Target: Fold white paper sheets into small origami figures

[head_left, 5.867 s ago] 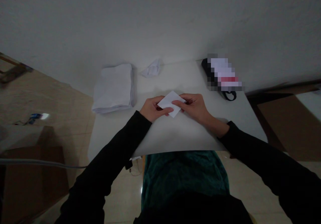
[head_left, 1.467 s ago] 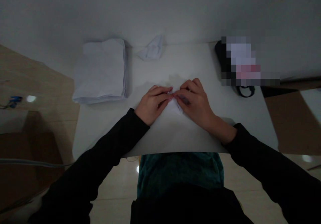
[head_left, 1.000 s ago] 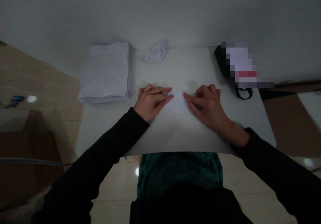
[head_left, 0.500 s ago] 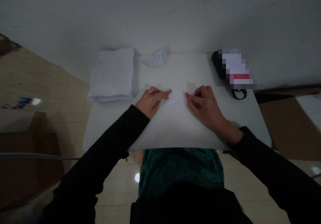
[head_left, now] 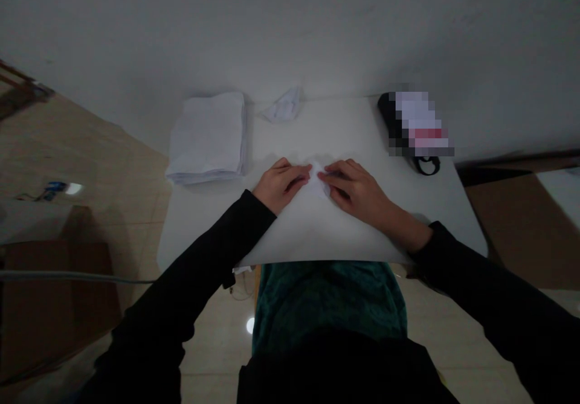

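Note:
A small folded sheet of white paper [head_left: 319, 188] lies at the middle of the white table [head_left: 290, 235]. My left hand [head_left: 283, 185] pinches its left side between thumb and fingers. From the right, my right hand [head_left: 356, 188] has its thumb and fingers closed on the paper's other side. The fingertips of both hands are close together and cover much of the sheet, so its exact folds are hard to make out. Farther back, near the wall, sits a folded white paper piece [head_left: 284, 107] with raised points.
A thick stack of white paper [head_left: 208, 135] lies at the table's left. At the back right is a black case [head_left: 393, 123] with a strap loop, under a blurred white and red item [head_left: 421, 120]. A wall [head_left: 290, 35] borders the far edge. Cardboard boxes [head_left: 49, 307] stand on the floor.
My right hand has moved left, toward my left hand, and the gap between their fingertips has narrowed. Less of the paper shows now. The view has shifted slightly.

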Demonstrator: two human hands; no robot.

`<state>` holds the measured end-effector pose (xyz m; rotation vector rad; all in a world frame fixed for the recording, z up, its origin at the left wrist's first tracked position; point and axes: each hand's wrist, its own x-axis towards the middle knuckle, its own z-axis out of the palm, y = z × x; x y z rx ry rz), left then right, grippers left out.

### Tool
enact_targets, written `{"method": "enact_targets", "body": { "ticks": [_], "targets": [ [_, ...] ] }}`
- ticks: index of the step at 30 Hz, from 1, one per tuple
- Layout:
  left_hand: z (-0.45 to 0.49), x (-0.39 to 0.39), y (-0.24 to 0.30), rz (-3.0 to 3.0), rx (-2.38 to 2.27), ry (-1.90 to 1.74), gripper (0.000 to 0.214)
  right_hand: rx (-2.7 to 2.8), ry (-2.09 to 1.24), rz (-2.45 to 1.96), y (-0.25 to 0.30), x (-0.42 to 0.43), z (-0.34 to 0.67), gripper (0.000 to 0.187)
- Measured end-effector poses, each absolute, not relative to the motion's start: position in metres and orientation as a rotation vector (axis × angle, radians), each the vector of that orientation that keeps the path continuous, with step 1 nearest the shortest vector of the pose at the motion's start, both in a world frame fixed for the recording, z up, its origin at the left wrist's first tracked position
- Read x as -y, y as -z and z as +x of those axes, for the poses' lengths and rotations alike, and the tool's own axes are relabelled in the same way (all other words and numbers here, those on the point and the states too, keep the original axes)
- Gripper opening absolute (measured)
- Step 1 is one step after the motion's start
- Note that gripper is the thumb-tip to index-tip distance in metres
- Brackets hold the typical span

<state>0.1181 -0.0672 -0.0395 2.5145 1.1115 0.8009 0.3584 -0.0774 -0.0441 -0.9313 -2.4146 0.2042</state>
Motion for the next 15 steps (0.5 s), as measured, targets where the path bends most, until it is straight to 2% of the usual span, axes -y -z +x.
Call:
{"method": "enact_targets", "body": {
  "ticks": [6, 10, 15],
  "targets": [
    [0.118, 0.066, 0.034, 2.396, -1.121, -0.84, 0.02, 2.464, -0.103, -0.95, 0.041, 0.078, 0.359, 0.032],
    [0.114, 0.064, 0.035, 2.448, -1.079, -0.788, 0.031, 2.465, -0.048, -0.986, 0.043, 0.08, 0.361, 0.033],
    [0.105, 0.064, 0.038, 2.569, -1.155, -0.647, 0.042, 2.426, -0.134, -0.985, 0.044, 0.08, 0.361, 0.037]
  ]
}}
